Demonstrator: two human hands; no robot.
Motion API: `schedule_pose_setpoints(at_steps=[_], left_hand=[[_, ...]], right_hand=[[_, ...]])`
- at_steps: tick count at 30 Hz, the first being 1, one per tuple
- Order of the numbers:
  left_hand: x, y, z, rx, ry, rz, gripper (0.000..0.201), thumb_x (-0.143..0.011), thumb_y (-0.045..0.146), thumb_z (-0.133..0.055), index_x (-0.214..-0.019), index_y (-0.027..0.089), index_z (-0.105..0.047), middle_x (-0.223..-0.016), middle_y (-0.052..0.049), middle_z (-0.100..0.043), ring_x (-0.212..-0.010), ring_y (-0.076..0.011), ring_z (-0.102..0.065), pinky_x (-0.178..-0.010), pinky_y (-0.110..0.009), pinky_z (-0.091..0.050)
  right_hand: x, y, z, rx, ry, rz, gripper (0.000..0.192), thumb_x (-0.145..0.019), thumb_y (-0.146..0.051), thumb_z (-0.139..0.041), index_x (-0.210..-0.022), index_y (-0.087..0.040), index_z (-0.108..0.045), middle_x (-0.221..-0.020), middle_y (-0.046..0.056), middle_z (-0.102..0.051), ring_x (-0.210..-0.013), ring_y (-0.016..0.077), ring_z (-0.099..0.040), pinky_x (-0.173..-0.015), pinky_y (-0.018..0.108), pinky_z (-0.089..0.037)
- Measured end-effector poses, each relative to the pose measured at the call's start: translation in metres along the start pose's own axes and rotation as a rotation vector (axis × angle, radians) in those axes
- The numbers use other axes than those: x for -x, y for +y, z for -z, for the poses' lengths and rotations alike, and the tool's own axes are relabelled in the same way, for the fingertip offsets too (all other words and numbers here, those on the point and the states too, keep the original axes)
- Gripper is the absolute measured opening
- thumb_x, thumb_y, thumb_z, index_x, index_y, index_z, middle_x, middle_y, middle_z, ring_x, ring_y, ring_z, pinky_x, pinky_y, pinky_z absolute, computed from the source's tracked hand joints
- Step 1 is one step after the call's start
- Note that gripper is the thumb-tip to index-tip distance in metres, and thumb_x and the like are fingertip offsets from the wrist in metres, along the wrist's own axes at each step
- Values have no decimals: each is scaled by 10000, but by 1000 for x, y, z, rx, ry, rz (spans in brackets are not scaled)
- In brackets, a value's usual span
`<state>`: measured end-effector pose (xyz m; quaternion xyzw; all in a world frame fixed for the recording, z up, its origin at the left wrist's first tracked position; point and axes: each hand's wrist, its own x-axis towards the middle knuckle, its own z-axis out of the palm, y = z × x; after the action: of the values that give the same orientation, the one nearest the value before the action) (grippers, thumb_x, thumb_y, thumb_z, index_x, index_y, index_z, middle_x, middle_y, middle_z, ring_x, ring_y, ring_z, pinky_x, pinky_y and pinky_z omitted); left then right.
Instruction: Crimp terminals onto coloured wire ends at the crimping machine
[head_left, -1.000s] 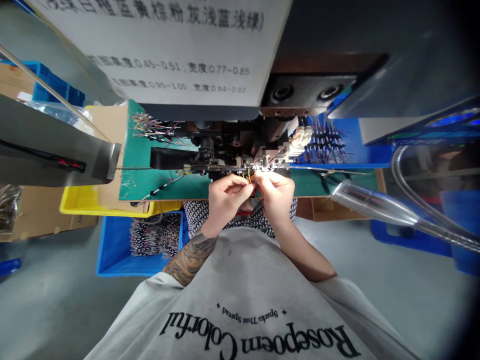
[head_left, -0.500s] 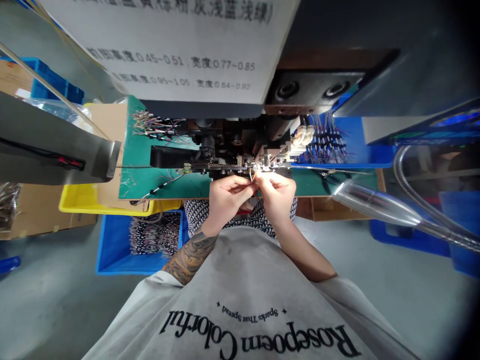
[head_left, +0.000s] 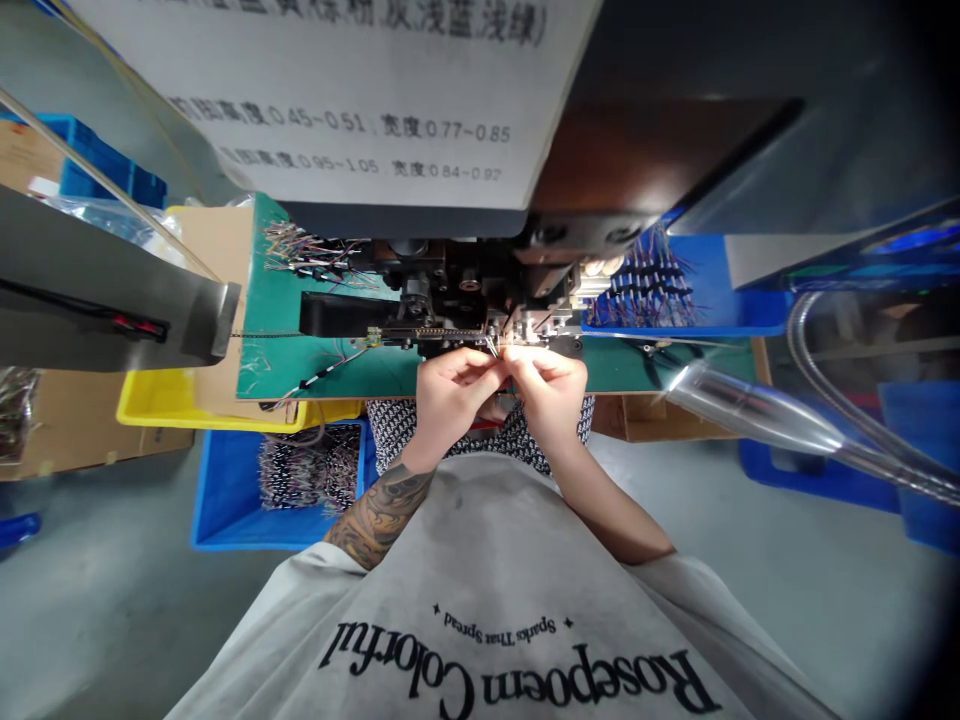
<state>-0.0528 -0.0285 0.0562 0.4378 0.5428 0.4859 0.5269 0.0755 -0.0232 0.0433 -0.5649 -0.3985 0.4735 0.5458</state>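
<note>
- The left hand [head_left: 456, 402] has its grip closed on thin wires [head_left: 492, 346].
- The wires' ends poke out at the far side of that grip, just before the machine [head_left: 471, 285].
- The right hand [head_left: 551, 392] is near the wires, on their right; I cannot tell whether its grip is closed.

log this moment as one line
left hand: pinching thin wires | right hand: pinching thin wires | place: front of crimping machine

Two hands [head_left: 454, 403], one green tabletop [head_left: 622, 372] and one printed sheet [head_left: 360, 90] show.
</note>
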Motion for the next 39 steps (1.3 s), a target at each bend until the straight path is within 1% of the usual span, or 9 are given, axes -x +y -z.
schedule_pose_setpoints(at_steps=[3, 8, 13, 20, 22, 26, 31, 35, 39], left_hand=[[1, 1, -1, -1, -10, 12, 226, -802, 385, -889, -763, 201, -764, -697, -17, -766, -579, -170, -728, -508, -256, -612], [2, 1, -1, 11, -26, -19, 218, -805, 382, -868, -735, 218, -743, -658, -6, -741, -552, -160, -701, -495, -253, -594], [3, 0, 0, 4, -12, -43, 198, -813, 381, -866, -753, 223, -765, -686, -8, -754, -577, -161, -706, -524, -259, -612], [0, -3, 1, -16, 25, -33, 173, -857, 371, -851, -815, 213, -796, -765, -16, -791, -664, -168, -751, -622, -271, -658], [-1, -4, 1, -16, 28, -22, 169, -853, 365, -847, -823, 205, -800, -783, -23, -802, -682, -176, -760, -639, -282, -667], [0, -2, 0, -29, 1, 9, 165, -831, 356, -856, -801, 198, -816, -721, -27, -787, -607, -176, -739, -540, -268, -633], [1, 1, -4, 33, -3, 12, 220, -757, 395, -908, -750, 208, -792, -705, -25, -783, -567, -172, -723, -498, -267, -619], [0, 0, -5, 46, 23, -1, 236, -742, 385, -920, -744, 209, -762, -717, -23, -782, -570, -167, -725, -506, -263, -624], [1, -1, -4, 38, 16, -5, 231, -764, 389, -911, -766, 215, -760, -729, -20, -783, -584, -171, -735, -521, -271, -634]], right_hand=[[1, -1, 1, -4, 5, 17, 273, -851, -424, -769, -697, -199, -787, -540, -36, -518, -526, 92, -405, -522, 260, -385], [-4, 1, 2, -16, -14, 0, 382, -881, -447, -756, -601, -195, -696, -558, -24, -522, -539, 94, -408, -524, 263, -366], [-5, -2, 0, -30, 11, -35, 359, -870, -452, -768, -623, -196, -726, -585, -12, -570, -557, 103, -442, -535, 269, -383], [-1, 0, -1, -38, 27, -38, 353, -886, -461, -772, -653, -196, -762, -536, -39, -446, -533, 88, -359, -515, 258, -319], [0, 0, -1, -24, 19, -25, 340, -881, -462, -771, -668, -198, -772, -527, -44, -441, -528, 88, -354, -508, 256, -322], [3, -4, -1, 23, 16, 8, 282, -854, -430, -776, -699, -194, -783, -561, -31, -537, -544, 93, -412, -521, 257, -366], [0, -4, 0, 38, 35, 23, 386, -880, -448, -743, -597, -189, -701, -583, -9, -583, -559, 101, -457, -547, 272, -407], [-5, 0, 0, -21, 48, 9, 300, -873, -430, -768, -687, -197, -793, -577, -20, -584, -550, 99, -451, -546, 272, -408], [-6, 2, -1, -26, 57, 2, 290, -867, -423, -785, -681, -201, -801, -564, -28, -561, -551, 99, -448, -540, 268, -394]])
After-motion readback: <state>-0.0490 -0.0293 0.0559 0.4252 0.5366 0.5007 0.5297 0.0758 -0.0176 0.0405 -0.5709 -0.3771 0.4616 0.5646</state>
